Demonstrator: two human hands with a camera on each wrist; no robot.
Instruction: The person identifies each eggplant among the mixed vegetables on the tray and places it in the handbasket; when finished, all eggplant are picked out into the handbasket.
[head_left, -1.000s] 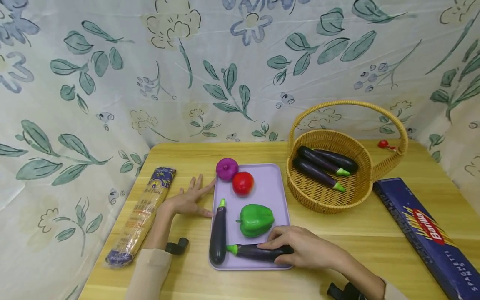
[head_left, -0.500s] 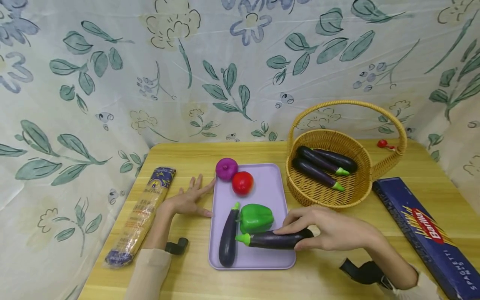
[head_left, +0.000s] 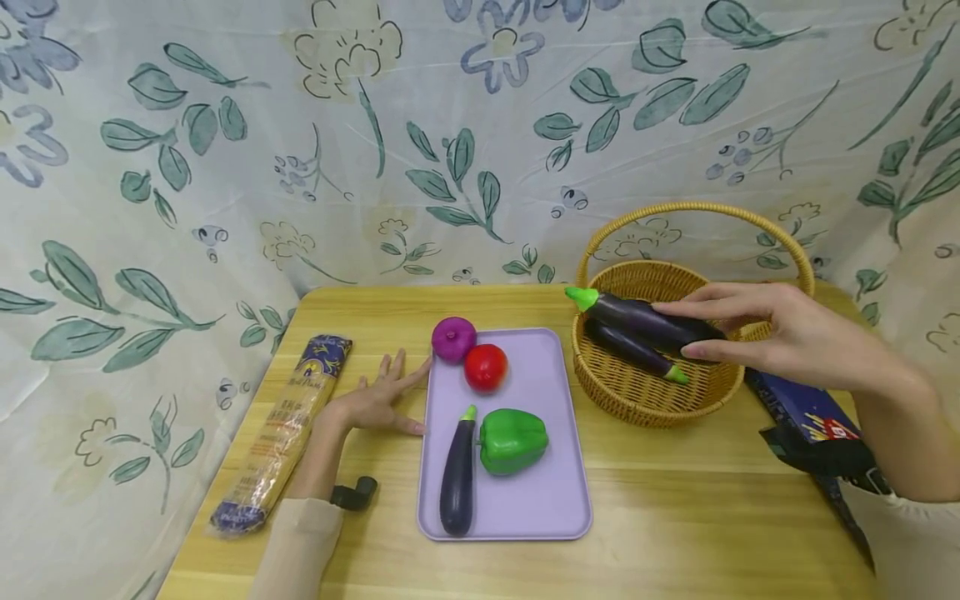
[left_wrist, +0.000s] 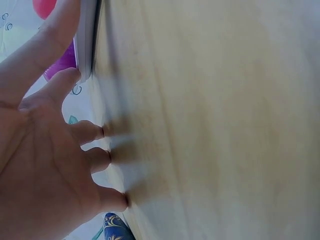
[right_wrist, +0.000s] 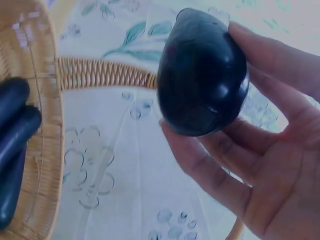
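Above a wicker basket [head_left: 637,408] on a wooden table [head_left: 675,517], an eggplant [head_left: 630,317] is held aloft by a person's right hand [head_left: 787,333], pinched near its broad end between thumb and fingers. Its green stem points left, over the basket's rim. Three eggplants [right_wrist: 20,135] lie inside the basket, as the right wrist view shows; from the head, the raised one covers part of the group.

The left hand [head_left: 378,400] is spread wide beside a lilac tray [head_left: 536,358], fingertips set down on the wood, the index finger and thumb reaching the tray's left edge.

On the tray, a purple onion [head_left: 453,340] sits over the far left corner with a tomato [head_left: 486,367] right against it. Nearer the person, a green pepper [head_left: 513,442] lies just beside a dark tray eggplant [head_left: 458,479], stem pointing away from the person; whether the two touch cannot be told.

A clear pasta bag [head_left: 281,433] lies left of the left arm. At right, a blue box [head_left: 810,408] is partly hidden behind the right forearm. Floral cloth [head_left: 480,150] hangs behind the table.
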